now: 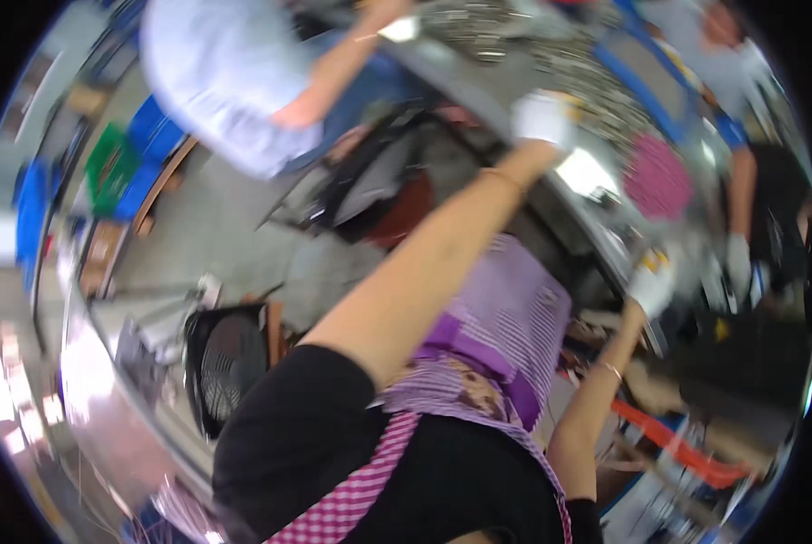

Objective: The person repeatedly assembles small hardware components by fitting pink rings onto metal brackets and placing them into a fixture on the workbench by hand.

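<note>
My left hand [544,120], in a white glove with yellow at the fingers, reaches over the metal worktable [580,213] beside a spread of small metal parts [596,86]. Motion smears its fingers, so their grip does not show. Closer to me, my right hand [651,286] wears a similar glove at the table's near right edge. Its fingers are blurred too, and I cannot make out anything in them. A pink, rough-looking round pad or heap [658,177] lies on the table between the hands, toward the far side.
A blue frame or bin edge [637,77] stands beyond the metal parts. One co-worker in a light blue top [233,82] is at the left; another person's gloved hand [739,258] is at the right. A black fan-like object [229,367] and blue and green crates [116,168] stand leftward.
</note>
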### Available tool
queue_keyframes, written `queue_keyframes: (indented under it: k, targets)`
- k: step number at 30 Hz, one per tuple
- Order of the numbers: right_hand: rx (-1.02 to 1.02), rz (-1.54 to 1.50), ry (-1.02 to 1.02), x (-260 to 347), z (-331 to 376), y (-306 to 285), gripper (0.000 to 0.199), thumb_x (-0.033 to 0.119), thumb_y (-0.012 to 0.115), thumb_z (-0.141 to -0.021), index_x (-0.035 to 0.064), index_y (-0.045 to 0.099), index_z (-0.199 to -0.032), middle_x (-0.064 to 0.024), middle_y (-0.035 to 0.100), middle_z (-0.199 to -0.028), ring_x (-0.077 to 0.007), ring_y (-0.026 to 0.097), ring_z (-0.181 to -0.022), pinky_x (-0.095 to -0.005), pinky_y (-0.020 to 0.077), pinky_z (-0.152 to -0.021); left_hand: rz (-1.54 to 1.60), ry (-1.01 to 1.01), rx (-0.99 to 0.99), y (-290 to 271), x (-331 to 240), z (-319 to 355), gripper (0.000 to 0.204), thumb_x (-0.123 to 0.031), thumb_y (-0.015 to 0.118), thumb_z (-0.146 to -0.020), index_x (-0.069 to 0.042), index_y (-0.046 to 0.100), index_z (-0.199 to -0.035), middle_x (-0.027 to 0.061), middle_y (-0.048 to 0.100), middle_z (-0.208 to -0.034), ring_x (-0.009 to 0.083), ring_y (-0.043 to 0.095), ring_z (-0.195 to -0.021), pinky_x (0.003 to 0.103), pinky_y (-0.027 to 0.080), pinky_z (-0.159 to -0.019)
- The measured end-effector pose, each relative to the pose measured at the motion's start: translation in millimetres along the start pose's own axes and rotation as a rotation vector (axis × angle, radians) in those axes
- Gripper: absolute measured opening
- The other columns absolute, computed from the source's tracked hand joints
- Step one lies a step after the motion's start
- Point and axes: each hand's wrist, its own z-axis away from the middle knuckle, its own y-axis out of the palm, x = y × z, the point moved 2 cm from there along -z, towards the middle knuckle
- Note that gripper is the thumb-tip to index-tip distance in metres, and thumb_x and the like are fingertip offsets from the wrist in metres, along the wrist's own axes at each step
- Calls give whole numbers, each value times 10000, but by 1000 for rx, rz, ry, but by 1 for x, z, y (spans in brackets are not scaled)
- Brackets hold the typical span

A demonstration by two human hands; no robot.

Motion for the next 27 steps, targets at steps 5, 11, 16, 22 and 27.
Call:
queue_keyframes:
  k: [5,11,16,22,27]
  targets:
    - [157,-424,148,-17,-9,17,268,239,600,-857,51,682,-1030,-122,673,-984,-274,625,-883,-331,485,-786,405,-8,-173,14,27,-8,225,-232,586,-829,-152,708,-1000,78,704,-935,265,641,-786,363,507,-721]
    - [176,-525,30,41,-13,-42,217,205,630,-833,56,695,-978,-106,665,-962,-261,619,-829,-332,480,-768,754,-14,-95,13,2,6,239,-205,667,-830,-136,674,-1058,63,688,-943,199,622,-775,297,494,-716]
    - [215,-356,-235,52,-18,-44,198,176,652,-814,62,699,-969,-76,670,-954,-243,619,-786,-309,481,-746,938,36,14,0,-43,46,294,-150,688,-815,-116,641,-1103,50,672,-932,152,615,-784,280,492,-706]
    - [447,-503,-182,47,-19,-28,203,126,669,-798,58,697,-987,-60,670,-917,-216,608,-760,-284,479,-733,443,159,342,-12,-88,79,356,-212,677,-815,-117,619,-1153,101,679,-947,212,639,-804,305,504,-720]
    - [561,-587,-85,48,-25,-32,225,83,678,-785,43,690,-1006,-62,670,-901,-198,596,-737,-273,477,-720,48,159,395,-1,-103,111,394,-279,630,-842,-111,594,-1196,131,682,-976,278,660,-815,357,513,-743]
